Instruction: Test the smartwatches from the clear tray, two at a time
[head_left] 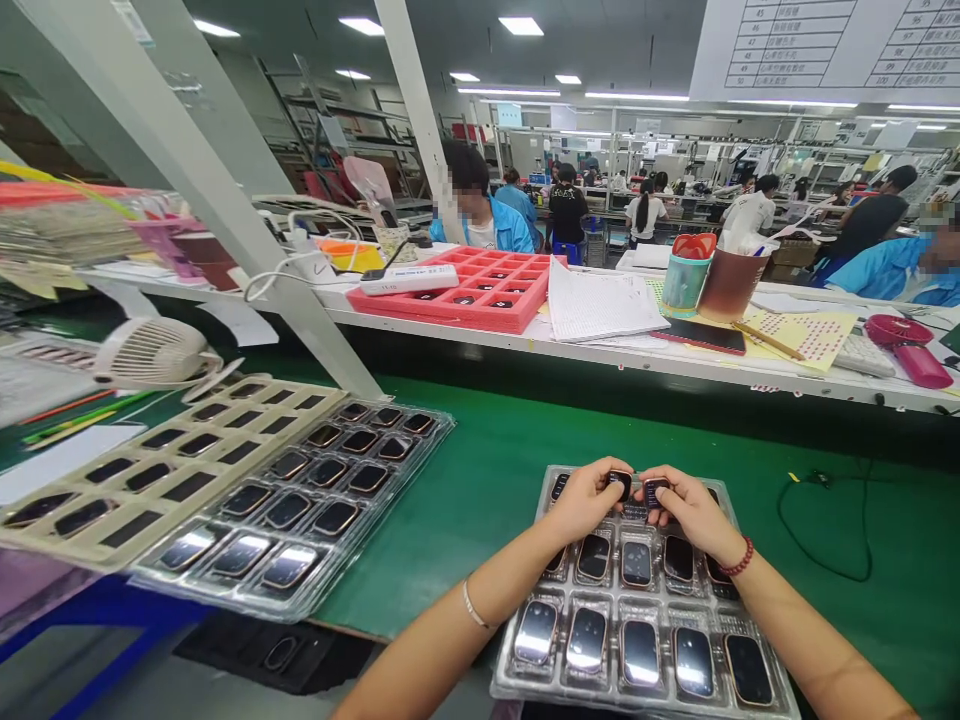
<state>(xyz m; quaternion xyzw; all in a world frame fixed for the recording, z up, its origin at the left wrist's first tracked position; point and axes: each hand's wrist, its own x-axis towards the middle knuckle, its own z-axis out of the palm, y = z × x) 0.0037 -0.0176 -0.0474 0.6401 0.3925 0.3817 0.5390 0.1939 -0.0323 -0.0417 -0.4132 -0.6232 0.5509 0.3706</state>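
Observation:
A clear plastic tray (600,690) lies in front of me on the green bench, with several smartwatch faces in its pockets. Over its far rows, my left hand (591,497) pinches one smartwatch face (619,484), thumb on the screen. Close beside it, my right hand (686,508) grips a second smartwatch face (654,491) the same way. Both screens look lit, with small text too fine to read. My hands and forearms hide parts of the tray's back and side pockets.
To the left sit another clear tray (307,600) of watch faces and a beige tray (169,465), below a small fan (154,352). A slanted white post (247,235) rises there. The shelf (480,338) ahead bears a red foam tray (450,315) and cups. A black cable (825,572) lies right.

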